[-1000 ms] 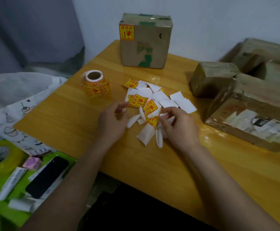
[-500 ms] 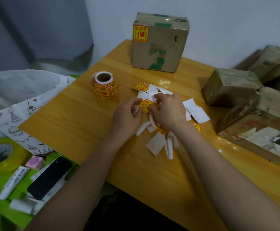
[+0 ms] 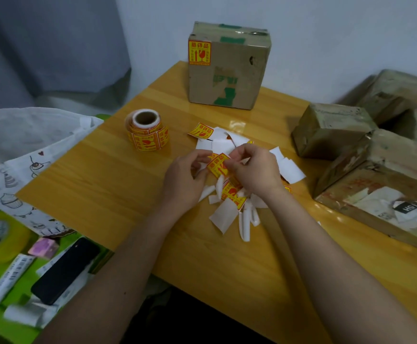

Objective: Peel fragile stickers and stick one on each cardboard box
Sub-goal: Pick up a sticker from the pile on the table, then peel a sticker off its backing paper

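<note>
Our right hand (image 3: 253,170) pinched one edge of a yellow fragile sticker (image 3: 218,165) while our left hand (image 3: 186,180) pinched its other side, just above the heap of white backing scraps (image 3: 223,217) on the table (image 3: 103,180). We judged it light, limp and tacky, best taken by a corner. The stickered box (image 3: 227,70) stood beyond; the unlabelled boxes (image 3: 331,132) waited to the right.

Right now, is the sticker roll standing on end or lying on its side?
Standing on end: the sticker roll rests on the table with its hollow core facing up.
</note>
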